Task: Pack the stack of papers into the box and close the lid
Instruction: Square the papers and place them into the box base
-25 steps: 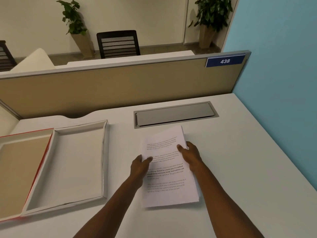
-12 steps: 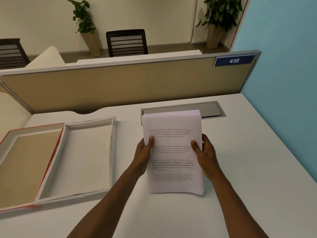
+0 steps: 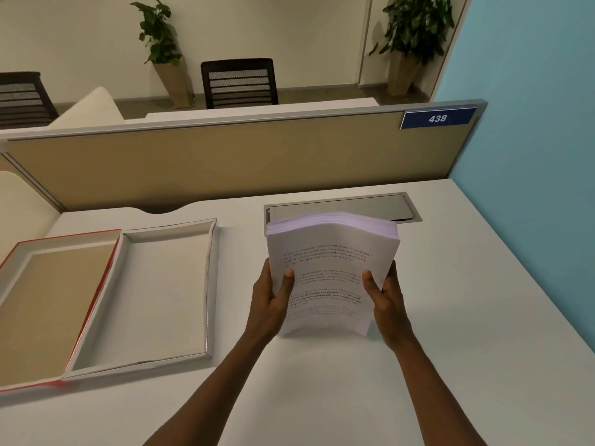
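Note:
A thick stack of white printed papers (image 3: 331,252) stands on its lower edge on the white desk, tilted toward me and slightly bowed. My left hand (image 3: 273,300) grips its left side, thumb on the front page. My right hand (image 3: 384,297) grips its right side the same way. To the left lies the open box: its white tray (image 3: 211,284) is empty, and the hinged lid (image 3: 19,249), red-edged with a tan inside, lies flat further left.
A grey cable hatch (image 3: 380,206) is set in the desk just behind the papers. A tan partition (image 3: 225,162) with a blue "438" tag closes the back; a blue wall (image 3: 531,156) runs along the right.
The papers lay flat on the desk a second ago; both hands have lifted and tipped the stack upright onto its lower edge.

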The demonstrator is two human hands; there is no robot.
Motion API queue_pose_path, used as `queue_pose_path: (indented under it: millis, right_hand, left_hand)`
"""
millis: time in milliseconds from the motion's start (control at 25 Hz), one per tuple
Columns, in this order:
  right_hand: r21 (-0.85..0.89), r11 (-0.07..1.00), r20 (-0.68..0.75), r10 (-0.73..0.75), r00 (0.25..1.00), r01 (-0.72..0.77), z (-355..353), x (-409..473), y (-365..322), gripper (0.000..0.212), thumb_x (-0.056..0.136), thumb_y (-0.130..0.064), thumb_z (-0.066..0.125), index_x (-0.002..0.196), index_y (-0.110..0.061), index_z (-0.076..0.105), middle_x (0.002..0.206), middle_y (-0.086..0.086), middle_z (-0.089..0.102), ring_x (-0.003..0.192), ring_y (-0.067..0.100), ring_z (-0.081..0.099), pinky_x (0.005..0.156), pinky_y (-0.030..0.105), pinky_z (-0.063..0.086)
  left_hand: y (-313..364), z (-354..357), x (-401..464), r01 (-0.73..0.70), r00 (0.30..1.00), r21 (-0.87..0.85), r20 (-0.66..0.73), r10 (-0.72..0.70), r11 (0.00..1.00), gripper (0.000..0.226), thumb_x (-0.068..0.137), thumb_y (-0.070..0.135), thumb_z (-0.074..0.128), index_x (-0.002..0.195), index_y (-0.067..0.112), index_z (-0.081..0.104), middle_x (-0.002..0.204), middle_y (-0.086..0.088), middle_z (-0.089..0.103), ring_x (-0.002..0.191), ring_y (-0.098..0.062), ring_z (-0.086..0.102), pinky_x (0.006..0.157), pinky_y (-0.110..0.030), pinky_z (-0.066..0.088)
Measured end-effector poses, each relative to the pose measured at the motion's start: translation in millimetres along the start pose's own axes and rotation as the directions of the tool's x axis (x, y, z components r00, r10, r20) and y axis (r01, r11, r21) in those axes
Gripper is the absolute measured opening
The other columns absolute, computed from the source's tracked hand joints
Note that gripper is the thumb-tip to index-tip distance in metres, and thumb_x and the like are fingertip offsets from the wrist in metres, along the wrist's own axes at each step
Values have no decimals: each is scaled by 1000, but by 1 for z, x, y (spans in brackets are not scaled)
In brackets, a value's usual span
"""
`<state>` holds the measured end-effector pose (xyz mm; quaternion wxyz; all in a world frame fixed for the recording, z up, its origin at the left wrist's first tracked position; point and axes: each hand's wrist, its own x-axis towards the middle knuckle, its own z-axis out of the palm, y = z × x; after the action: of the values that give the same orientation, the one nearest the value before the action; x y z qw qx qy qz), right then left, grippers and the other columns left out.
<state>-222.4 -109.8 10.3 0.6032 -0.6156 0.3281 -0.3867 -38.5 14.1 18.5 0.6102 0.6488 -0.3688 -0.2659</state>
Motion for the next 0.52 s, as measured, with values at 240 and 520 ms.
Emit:
queue_pose_path:
  millis: [240,520]
  right_hand:
    - [-32,999,-114,12,993,-15,4,-3,5,40,83,-35,72,120,-40,57,105,-13,71,97,10,70,73,28,63]
    - [-123,992,-154,-20,988,1,6,-16,9,50,84,-49,66,131,-35,54,107,-19,69,97,-3,66,65,13,58]
  left_hand:
    - [-8,-3,-14,29,998,12,-57,-28,1000,57,86,41,70,138,37,48,120,18,67,111,-11,66,85,-34,63]
    - [-14,5,-23,48,996,30,-80,-45,998,52,89,30,65,139,25,51,117,18,68,111,-12,67,85,-43,63]
